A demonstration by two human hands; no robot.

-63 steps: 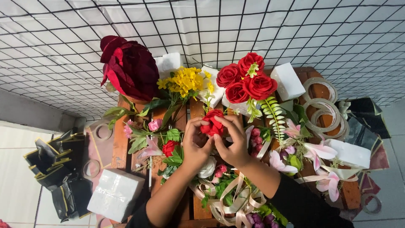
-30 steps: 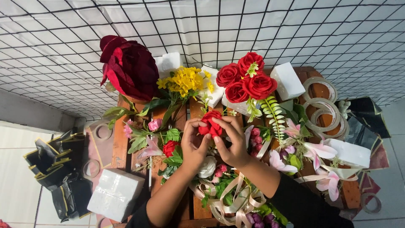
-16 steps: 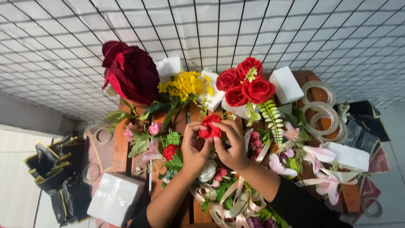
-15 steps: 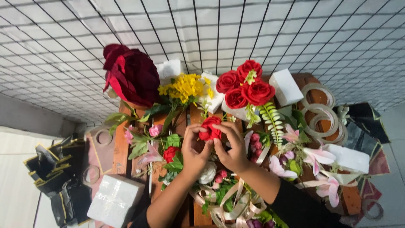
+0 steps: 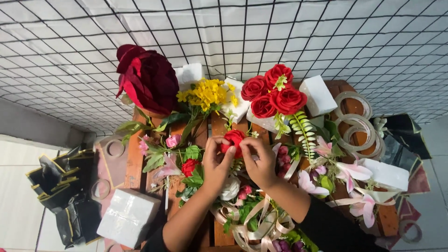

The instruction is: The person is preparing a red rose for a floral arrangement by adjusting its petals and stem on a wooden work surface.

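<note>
Head view, looking straight down on a wooden slatted counter [image 5: 219, 126] crowded with artificial flowers. Both hands meet at centre frame around a small red rose bloom [image 5: 233, 140]. Left hand [image 5: 215, 163] pinches the bloom's left side, thumb and fingertips closed on the petals. Right hand [image 5: 259, 161] grips the right side the same way, fingers curled over the top edge. Bloom is held just above the counter, between the two hands, roughly over the middle slats.

Around it: large dark red velvet rose [image 5: 147, 77] at upper left, leaning over the counter's far edge. Yellow flower cluster [image 5: 207, 92] just right of it. Bunch of three red roses [image 5: 275, 91] further right, with a green fern frond [image 5: 303, 133] hanging below them. White foam blocks [image 5: 318, 94] sit behind the flowers near the far edge. Pale ribbon rolls [image 5: 354, 119] stacked at the right end. Pink and white lilies [image 5: 347, 175] lie at right, near the right forearm. Another small red rose [image 5: 189, 166] rests among leaves just beside the left hand. Cream ribbon loops [image 5: 261, 226] under the wrists. White wrapped block [image 5: 128, 217] at lower left; black paper bags [image 5: 60, 186] on the floor further left. Black wire grid over white sheeting [image 5: 280, 32] backs the scene.
</note>
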